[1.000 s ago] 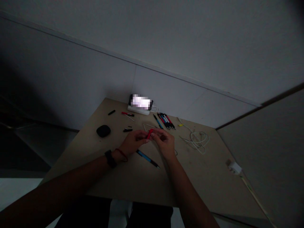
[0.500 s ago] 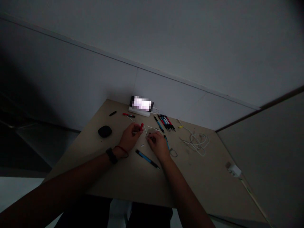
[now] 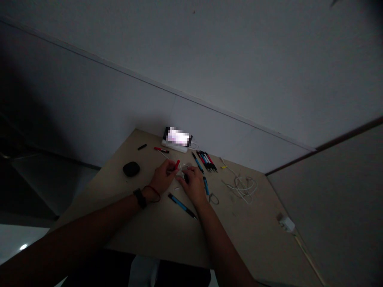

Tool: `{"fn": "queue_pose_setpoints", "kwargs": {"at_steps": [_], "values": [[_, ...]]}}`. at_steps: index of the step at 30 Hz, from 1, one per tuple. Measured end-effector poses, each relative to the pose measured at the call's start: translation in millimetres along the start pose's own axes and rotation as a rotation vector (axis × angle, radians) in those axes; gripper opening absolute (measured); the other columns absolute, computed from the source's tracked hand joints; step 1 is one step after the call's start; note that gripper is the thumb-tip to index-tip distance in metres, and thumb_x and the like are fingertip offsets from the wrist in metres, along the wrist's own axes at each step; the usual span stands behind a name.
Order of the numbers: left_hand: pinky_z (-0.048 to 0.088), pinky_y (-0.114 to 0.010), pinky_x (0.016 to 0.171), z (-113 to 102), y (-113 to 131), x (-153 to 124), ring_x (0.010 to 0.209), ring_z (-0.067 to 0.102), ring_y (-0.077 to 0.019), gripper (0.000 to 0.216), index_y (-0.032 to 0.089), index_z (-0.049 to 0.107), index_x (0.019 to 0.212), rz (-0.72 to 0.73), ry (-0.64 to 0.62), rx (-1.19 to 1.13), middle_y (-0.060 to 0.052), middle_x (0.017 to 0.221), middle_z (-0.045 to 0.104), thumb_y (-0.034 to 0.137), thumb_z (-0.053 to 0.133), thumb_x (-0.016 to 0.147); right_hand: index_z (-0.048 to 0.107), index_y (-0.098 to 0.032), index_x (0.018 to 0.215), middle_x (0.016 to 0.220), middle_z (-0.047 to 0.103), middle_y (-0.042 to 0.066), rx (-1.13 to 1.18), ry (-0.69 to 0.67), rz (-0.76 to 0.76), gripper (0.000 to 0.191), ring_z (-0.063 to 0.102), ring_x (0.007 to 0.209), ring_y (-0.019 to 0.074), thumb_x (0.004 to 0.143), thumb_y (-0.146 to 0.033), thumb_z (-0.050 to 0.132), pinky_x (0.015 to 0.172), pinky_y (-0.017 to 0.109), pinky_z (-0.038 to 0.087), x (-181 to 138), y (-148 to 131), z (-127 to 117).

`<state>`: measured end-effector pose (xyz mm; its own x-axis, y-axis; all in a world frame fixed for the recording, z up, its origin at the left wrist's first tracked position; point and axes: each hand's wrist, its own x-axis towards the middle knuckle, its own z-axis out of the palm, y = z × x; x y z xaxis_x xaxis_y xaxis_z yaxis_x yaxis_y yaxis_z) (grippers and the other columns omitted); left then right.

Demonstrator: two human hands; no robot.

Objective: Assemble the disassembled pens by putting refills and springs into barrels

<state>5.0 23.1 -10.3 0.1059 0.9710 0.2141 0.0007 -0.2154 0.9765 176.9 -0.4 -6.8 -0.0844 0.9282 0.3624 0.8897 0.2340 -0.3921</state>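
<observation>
My left hand is closed, pinching a short red pen barrel that points up and away. Close beside it on the right, my right hand has its fingers bent together. A thin white stick, like a pen refill, runs into its fingertips; a small dark piece shows there too, too dim to name. Below the hands lie a tiny white piece and a blue and black pen. Another blue pen is partly hidden beside my right hand.
A lit phone leans on a white stand by the wall. Several pens lie in a row at the back right, near a coiled white cable. A black rounded case, a black cap-like piece and a red-black pen part lie left.
The view has shifted slightly. My right hand has come closer to my left hand and its fingers have turned over the white stick. My left hand still pinches the red barrel.
</observation>
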Motion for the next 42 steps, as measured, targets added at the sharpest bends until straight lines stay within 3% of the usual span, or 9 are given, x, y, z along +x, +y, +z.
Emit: {"fn": "queue_pose_setpoints", "kwargs": {"at_steps": [10, 17, 23, 28, 33, 37, 42], "values": [[0.052, -0.031, 0.077, 0.2, 4.2, 0.4, 0.086, 0.065, -0.0179, 0.015, 0.021, 0.058, 0.090, 0.000, 0.002, 0.013, -0.001, 0.090, 0.068, 0.031, 0.067, 0.083, 0.072, -0.020, 0.086, 0.124, 0.063, 0.015, -0.063, -0.022, 0.026, 0.007, 0.054, 0.121, 0.0314, 0.088, -0.025, 0.069, 0.104, 0.048, 0.043, 3.6, -0.7, 2.2], [0.050, -0.029, 0.076, 0.0, 1.5, 1.0, 0.083, 0.063, -0.0167, 0.015, 0.021, 0.057, 0.090, 0.006, 0.016, 0.011, 0.000, 0.089, 0.065, 0.030, 0.067, 0.083, 0.070, -0.019, 0.093, 0.131, 0.061, 0.016, -0.086, -0.053, -0.002, 0.008, 0.052, 0.125, 0.0317, 0.091, -0.022, 0.063, 0.105, 0.049, 0.042, 1.3, -0.6, 9.0], [0.051, -0.029, 0.075, 0.0, -3.1, 2.4, 0.083, 0.063, -0.0167, 0.017, 0.021, 0.056, 0.091, 0.018, 0.033, -0.050, 0.000, 0.090, 0.064, 0.031, 0.068, 0.083, 0.066, -0.019, 0.094, 0.119, 0.065, 0.016, -0.012, 0.051, 0.010, 0.014, 0.056, 0.116, 0.0301, 0.096, -0.025, 0.053, 0.100, 0.047, 0.044, 2.8, 5.9, 5.3], [0.052, -0.029, 0.075, 0.2, -1.3, 2.8, 0.080, 0.063, -0.0157, 0.016, 0.021, 0.056, 0.091, 0.001, 0.023, -0.083, 0.000, 0.087, 0.064, 0.029, 0.068, 0.084, 0.064, -0.020, 0.091, 0.086, 0.068, 0.007, 0.269, 0.151, 0.113, 0.019, 0.062, 0.081, 0.0232, 0.095, -0.033, 0.051, 0.079, 0.038, 0.050, 5.3, 8.9, -3.6], [0.052, -0.029, 0.077, -0.1, 0.5, 2.5, 0.081, 0.063, -0.0158, 0.015, 0.020, 0.057, 0.090, -0.009, 0.018, -0.035, 0.000, 0.084, 0.064, 0.028, 0.068, 0.084, 0.066, -0.020, 0.100, 0.076, 0.067, 0.000, 0.718, 0.219, 0.226, 0.024, 0.061, 0.063, 0.0156, 0.090, -0.042, 0.061, 0.066, 0.030, 0.051, 4.2, 4.7, -4.6], [0.053, -0.029, 0.077, -1.7, 6.3, -0.4, 0.085, 0.065, -0.0168, 0.014, 0.020, 0.059, 0.090, 0.005, -0.030, 0.016, -0.001, 0.088, 0.067, 0.029, 0.069, 0.084, 0.069, -0.020, 0.116, 0.085, 0.074, 0.002, 0.984, 0.281, 0.357, 0.042, 0.070, 0.074, 0.0172, 0.082, -0.045, 0.072, 0.074, 0.033, 0.056, 4.6, 3.5, -6.9], [0.056, -0.032, 0.079, -1.5, 12.2, -4.1, 0.091, 0.068, -0.0202, 0.010, 0.021, 0.065, 0.091, 0.031, -0.071, 0.092, -0.004, 0.094, 0.072, 0.029, 0.068, 0.086, 0.076, -0.021, 0.103, 0.097, 0.079, 0.006, 1.134, 0.314, 0.475, 0.038, 0.073, 0.090, 0.0211, 0.071, -0.040, 0.085, 0.082, 0.037, 0.059, 3.4, 2.3, -16.9]]}}
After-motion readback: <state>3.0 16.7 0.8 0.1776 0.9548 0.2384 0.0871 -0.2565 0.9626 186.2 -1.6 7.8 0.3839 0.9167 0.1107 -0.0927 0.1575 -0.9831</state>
